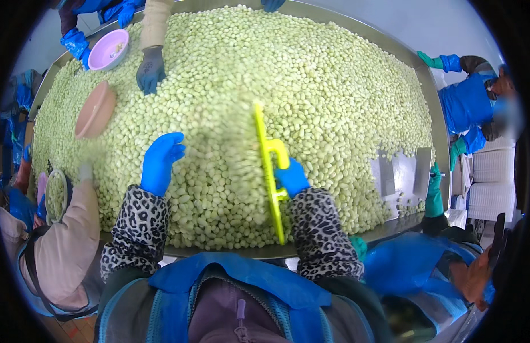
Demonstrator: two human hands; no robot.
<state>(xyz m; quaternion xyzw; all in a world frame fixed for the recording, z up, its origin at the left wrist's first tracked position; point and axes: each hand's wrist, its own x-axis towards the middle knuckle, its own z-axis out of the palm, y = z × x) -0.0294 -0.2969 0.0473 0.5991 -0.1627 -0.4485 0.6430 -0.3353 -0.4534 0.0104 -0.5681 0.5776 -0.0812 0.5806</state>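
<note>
Nearest, the yellow tool (269,177) has its lower end by the near rim of the counter (403,171); its long axis runs away from the wearer, the far end leaning slightly left. The blue-gloved right hand (292,176) is wrapped around its handle, on the right side. Level with it, the left hand (163,163) is released, fingers loosely curved, above the pale green oval pieces (333,97). They heap against the tool's left face, blurred there. Farther left sits a brownish bowl (96,111); beyond it, a co-worker's dark-gloved hand (151,71) reaches into the heap beside a lilac bowl (109,50).
</note>
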